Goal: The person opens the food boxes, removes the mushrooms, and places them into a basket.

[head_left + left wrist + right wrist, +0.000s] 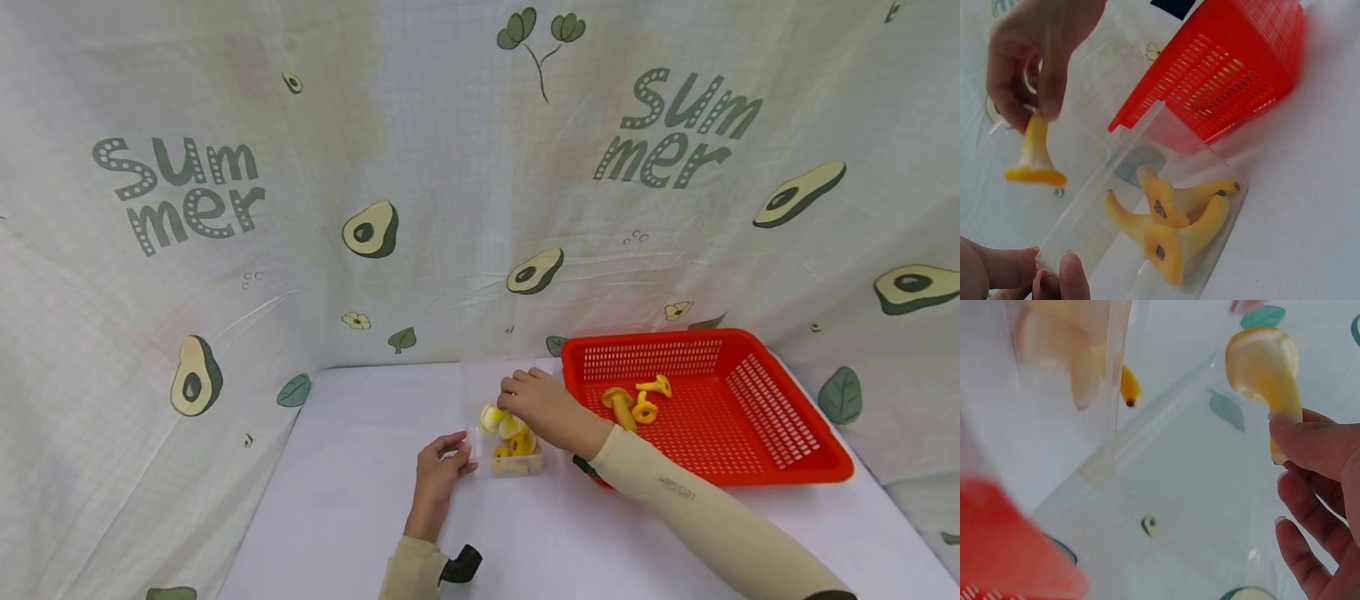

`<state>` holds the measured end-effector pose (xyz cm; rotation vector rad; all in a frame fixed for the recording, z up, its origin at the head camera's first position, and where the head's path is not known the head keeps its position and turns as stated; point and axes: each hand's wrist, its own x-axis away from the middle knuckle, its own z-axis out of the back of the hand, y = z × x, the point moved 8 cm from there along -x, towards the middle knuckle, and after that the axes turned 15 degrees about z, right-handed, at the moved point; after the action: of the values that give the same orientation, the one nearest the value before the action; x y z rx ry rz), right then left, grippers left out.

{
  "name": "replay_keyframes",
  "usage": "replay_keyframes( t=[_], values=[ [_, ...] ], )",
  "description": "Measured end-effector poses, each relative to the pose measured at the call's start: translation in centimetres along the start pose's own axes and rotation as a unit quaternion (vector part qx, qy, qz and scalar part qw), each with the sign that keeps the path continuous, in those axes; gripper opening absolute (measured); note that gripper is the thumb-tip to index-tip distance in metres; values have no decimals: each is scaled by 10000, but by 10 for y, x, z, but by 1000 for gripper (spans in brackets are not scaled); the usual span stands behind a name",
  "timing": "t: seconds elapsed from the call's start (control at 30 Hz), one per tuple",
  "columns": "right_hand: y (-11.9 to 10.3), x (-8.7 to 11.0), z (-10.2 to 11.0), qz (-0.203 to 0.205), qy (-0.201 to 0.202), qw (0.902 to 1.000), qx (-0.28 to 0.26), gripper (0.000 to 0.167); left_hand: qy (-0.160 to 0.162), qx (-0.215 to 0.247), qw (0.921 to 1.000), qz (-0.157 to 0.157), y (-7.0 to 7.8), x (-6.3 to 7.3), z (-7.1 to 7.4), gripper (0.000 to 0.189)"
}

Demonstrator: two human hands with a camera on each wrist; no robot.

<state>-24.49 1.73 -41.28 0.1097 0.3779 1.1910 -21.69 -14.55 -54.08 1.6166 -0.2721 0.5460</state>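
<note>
My right hand (546, 410) pinches a yellow mushroom (1036, 150) by its stem between thumb and fingers. The mushroom hangs cap down above a clear plastic box (1113, 157), as the left wrist view shows. Inside the box lie several more yellow mushrooms (1199, 240), some with dark spots on them. At the box's left side my left hand (438, 479) grips the rim between thumb and fingers. The box's clear lid (480, 385) is swung back behind it, toward the cloth. In the right wrist view the held mushroom (1282, 369) has a pale, wide cap.
A red perforated basket (813, 450) stands close at the right of the box. Near its left end lie a brownish mushroom (619, 402) and two small yellow mushrooms (645, 408). A printed cloth (442, 167) hangs behind the white tabletop (352, 483).
</note>
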Motion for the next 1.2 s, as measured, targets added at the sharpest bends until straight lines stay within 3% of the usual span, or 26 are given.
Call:
replay_keyframes(
  t=[0.23,0.5,0.8,1.2],
  values=[
    [16,27,27,-301,870,9957,-130,25,78,-22,9999,-59,2,-1,1,35],
    [33,65,41,-621,1279,9894,-310,27,99,49,9999,-52,0,-3,1,36],
    [57,114,43,-1237,1321,9805,-762,27,59,63,9999,-99,1,-3,-1,36],
    [88,177,29,-2005,715,9721,-981,26,24,44,10000,-72,0,-1,0,35]
  ],
)
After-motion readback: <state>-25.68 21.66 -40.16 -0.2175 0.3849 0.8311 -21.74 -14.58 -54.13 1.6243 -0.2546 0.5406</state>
